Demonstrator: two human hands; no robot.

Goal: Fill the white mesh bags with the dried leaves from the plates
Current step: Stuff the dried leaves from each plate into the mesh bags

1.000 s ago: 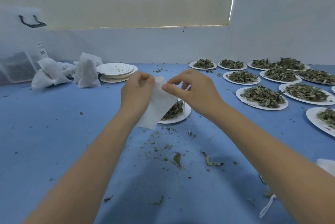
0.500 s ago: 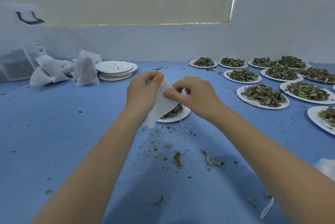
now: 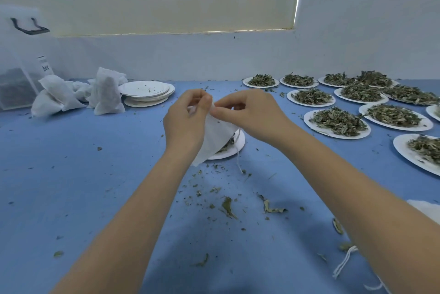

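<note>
Fingers of both hands pinch the top edge of a white mesh bag point(image 3: 214, 136), held up over a plate point(image 3: 234, 148) of dried leaves on the blue tabletop point(image 3: 71, 174). The left hand point(image 3: 185, 122) grips the bag's left corner; the right hand point(image 3: 252, 115) nips the edge just beside it with thumb and forefinger. A drawstring point(image 3: 238, 160) dangles from the bag past the plate's rim. Right of this plate stand more plates heaped with leaves point(image 3: 338, 121). Left of it lie filled bags point(image 3: 104, 93) and a stack of emptied plates point(image 3: 145, 91). Leaf crumbs point(image 3: 227, 205) litter the tabletop nearer the person than the plate.
</note>
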